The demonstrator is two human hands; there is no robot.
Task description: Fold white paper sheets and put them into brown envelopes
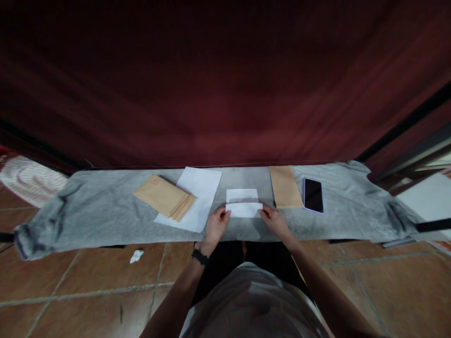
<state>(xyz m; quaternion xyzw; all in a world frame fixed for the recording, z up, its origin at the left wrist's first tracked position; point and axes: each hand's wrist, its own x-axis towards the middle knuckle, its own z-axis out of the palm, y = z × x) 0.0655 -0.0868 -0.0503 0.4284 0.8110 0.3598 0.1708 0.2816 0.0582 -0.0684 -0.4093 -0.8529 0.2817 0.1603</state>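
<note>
A sheet of white paper (242, 194) lies before me, its near part folded up and raised a little above the far part. My left hand (216, 224) pinches the fold's left end between thumb and fingers. At the opposite end my right hand (275, 221) holds the paper the same way. Just beyond my right hand lies a single brown envelope (287, 188). To the left, a fanned stack of brown envelopes (164, 196) rests partly on larger white sheets (201, 183).
A grey cloth (102, 206) covers the narrow table. A phone with a purple case (313, 195) lies right of the single envelope. A dark red curtain (225, 117) hangs along the back edge. On the tiled floor is a crumpled white tissue (136, 256).
</note>
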